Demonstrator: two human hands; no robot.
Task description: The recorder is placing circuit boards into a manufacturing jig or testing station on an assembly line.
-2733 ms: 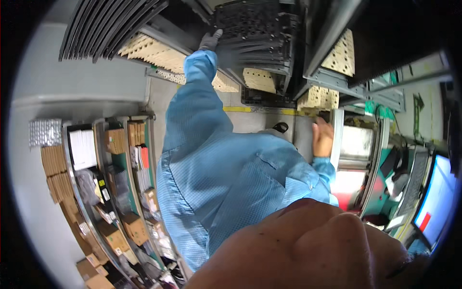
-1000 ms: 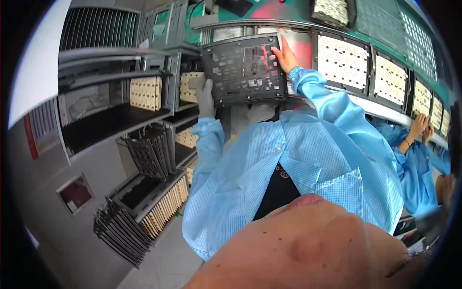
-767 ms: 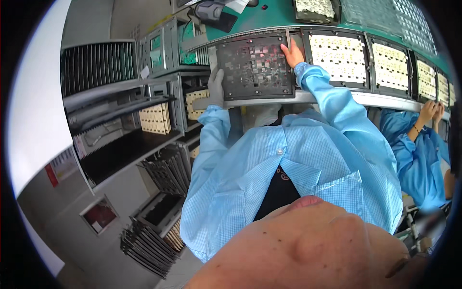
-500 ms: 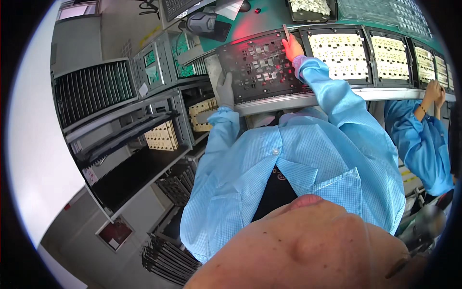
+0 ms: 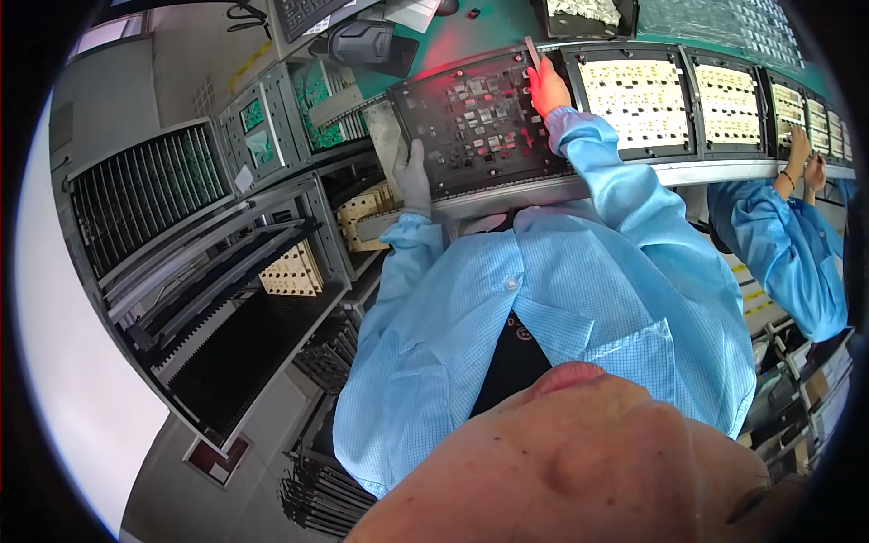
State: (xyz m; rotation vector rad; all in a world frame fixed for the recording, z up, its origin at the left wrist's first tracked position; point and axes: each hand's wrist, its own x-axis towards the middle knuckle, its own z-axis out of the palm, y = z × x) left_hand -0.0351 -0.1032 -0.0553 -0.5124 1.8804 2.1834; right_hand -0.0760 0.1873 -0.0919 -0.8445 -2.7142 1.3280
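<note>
In front of me lies a black carrier tray (image 5: 444,109) with many small cut-outs and shiny metal pieces in its middle. My left hand (image 5: 415,184), in a grey glove, is closed at the tray's left end. Beside that hand is a grey metal plate (image 5: 385,127). My right hand (image 5: 549,89), bare and lit red, is closed at the tray's far right corner. A thin pale strip-like tool (image 5: 532,54) sticks up from its fingers; its exact kind is unclear.
More black frames holding cream boards (image 5: 634,100) stand along the rail to the right, where a co-worker's hands (image 5: 797,163) work. A barcode scanner (image 5: 360,43) lies on the green bench. At left stand a slotted rack (image 5: 149,199) and a magazine with cream boards (image 5: 294,270).
The view has shifted slightly, so the racks at left look nearer. Both my hands stay at the tray's two ends. The co-worker's hands have moved a little.
</note>
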